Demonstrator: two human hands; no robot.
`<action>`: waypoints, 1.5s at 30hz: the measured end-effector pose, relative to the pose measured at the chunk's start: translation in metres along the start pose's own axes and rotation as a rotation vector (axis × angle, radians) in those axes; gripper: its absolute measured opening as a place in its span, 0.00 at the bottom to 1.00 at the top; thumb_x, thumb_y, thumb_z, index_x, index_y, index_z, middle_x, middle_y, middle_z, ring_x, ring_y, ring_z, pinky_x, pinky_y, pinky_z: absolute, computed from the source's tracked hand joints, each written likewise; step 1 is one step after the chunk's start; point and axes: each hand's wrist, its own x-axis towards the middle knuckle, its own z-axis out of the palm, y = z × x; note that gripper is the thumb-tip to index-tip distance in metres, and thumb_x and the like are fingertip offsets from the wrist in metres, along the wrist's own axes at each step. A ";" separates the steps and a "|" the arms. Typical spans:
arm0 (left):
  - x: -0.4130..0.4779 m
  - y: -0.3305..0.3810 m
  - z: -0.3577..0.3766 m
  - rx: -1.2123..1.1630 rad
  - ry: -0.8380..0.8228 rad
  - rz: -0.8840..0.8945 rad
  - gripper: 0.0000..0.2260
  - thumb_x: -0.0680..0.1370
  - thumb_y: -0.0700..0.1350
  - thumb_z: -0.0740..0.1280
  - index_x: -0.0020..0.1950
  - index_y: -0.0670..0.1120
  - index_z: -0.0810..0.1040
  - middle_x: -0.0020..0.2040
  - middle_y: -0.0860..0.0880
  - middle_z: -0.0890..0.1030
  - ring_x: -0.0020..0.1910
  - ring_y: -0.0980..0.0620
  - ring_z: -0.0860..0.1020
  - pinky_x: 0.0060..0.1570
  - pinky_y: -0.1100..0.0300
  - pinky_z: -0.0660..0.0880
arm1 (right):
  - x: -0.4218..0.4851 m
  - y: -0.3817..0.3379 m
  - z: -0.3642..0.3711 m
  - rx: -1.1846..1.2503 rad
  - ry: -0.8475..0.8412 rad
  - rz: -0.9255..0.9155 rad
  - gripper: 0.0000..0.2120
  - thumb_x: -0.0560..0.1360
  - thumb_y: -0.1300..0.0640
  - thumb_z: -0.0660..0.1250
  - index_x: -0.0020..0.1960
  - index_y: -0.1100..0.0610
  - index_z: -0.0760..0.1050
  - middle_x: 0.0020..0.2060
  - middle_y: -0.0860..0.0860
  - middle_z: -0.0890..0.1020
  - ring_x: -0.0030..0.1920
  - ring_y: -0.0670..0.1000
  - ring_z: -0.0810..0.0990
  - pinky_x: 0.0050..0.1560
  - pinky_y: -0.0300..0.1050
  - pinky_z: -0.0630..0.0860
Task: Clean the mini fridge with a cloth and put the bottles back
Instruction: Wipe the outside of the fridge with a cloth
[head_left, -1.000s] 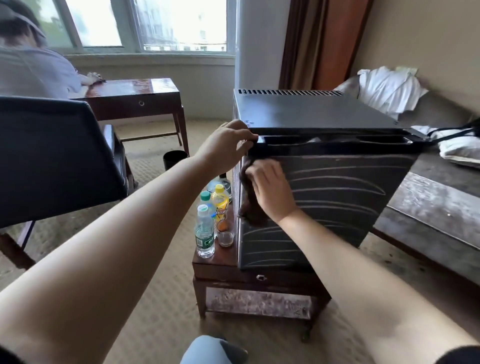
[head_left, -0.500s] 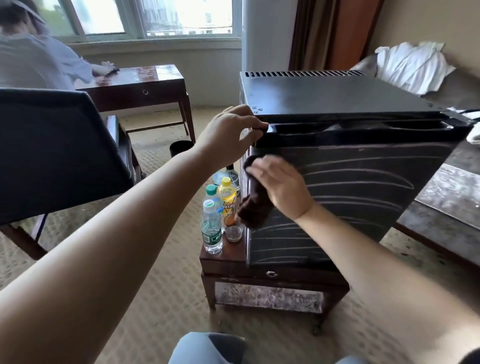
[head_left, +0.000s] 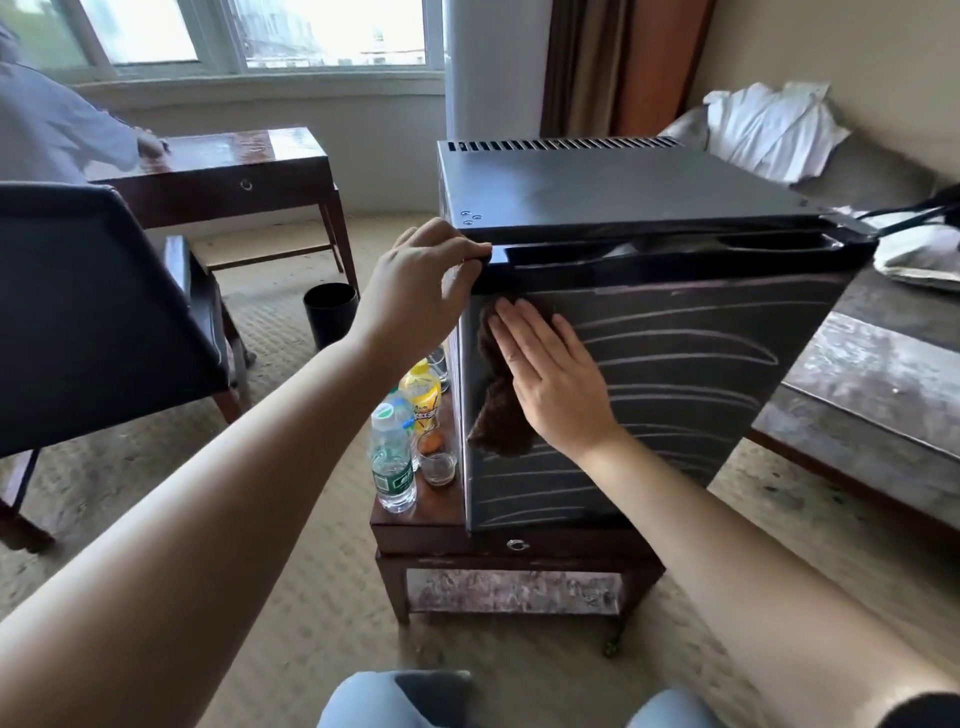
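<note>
R hand (head_left: 550, 379) has slid up, now flat, fingers straight, pressing cloth (head_left: 498, 415) on mini fridge (head_left: 675, 389), door's top-left corner; L hand (head_left: 421, 291) grips that corner. Wiping unfinished; bottles (head_left: 393, 457) wait on table (head_left: 431, 525), left edge.

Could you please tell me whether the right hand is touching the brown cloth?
Touching. The head view shows the right hand laid flat over the brown cloth, pressing it against the mini fridge door.
</note>
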 end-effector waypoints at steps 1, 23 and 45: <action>-0.001 0.001 0.001 -0.005 0.011 -0.007 0.11 0.79 0.44 0.64 0.57 0.48 0.82 0.50 0.50 0.79 0.53 0.50 0.77 0.54 0.62 0.70 | 0.004 0.003 -0.005 0.003 0.004 0.005 0.24 0.80 0.61 0.57 0.75 0.58 0.61 0.74 0.53 0.63 0.75 0.52 0.61 0.74 0.51 0.59; 0.004 0.035 0.049 0.117 0.237 0.035 0.14 0.80 0.46 0.60 0.53 0.44 0.84 0.52 0.48 0.84 0.54 0.47 0.80 0.67 0.54 0.67 | -0.050 0.083 -0.040 0.176 -0.011 0.670 0.26 0.77 0.68 0.51 0.75 0.65 0.58 0.75 0.59 0.59 0.76 0.56 0.55 0.76 0.53 0.52; 0.035 0.113 0.142 0.243 0.213 0.156 0.15 0.78 0.45 0.60 0.61 0.44 0.79 0.61 0.48 0.80 0.63 0.50 0.76 0.72 0.53 0.59 | -0.093 0.188 -0.044 0.212 0.093 0.892 0.31 0.75 0.73 0.52 0.77 0.64 0.51 0.77 0.57 0.52 0.77 0.55 0.52 0.73 0.45 0.62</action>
